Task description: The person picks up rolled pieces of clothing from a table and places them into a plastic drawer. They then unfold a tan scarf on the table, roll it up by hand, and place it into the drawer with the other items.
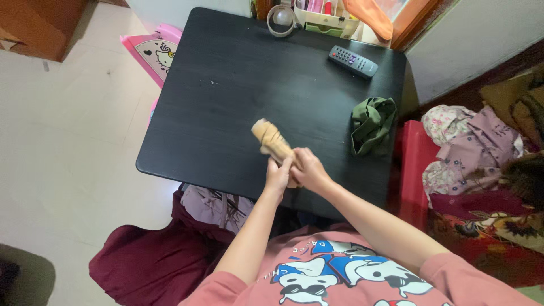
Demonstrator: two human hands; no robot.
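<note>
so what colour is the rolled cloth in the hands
Tan, a light beige-brown. The rolled cloth shows best in the head view, held by the left hand and right hand.

The tabletop (238, 102) is black with a faint wood grain. Near its front edge, the rolled cloth (271, 139) in the left hand (277, 177) and right hand (309, 170) is tan, a light sandy brown. Toward the right edge lies a crumpled cloth (372, 123) in dark olive green. By the far right corner the remote control (353, 60) is dark grey with pale buttons and a few coloured ones. At the far edge the tape roll (281, 20) is clear. The person's shirt (340, 272) is salmon pink with a blue, white and black cartoon print. The floor (62, 141) is cream.
</note>
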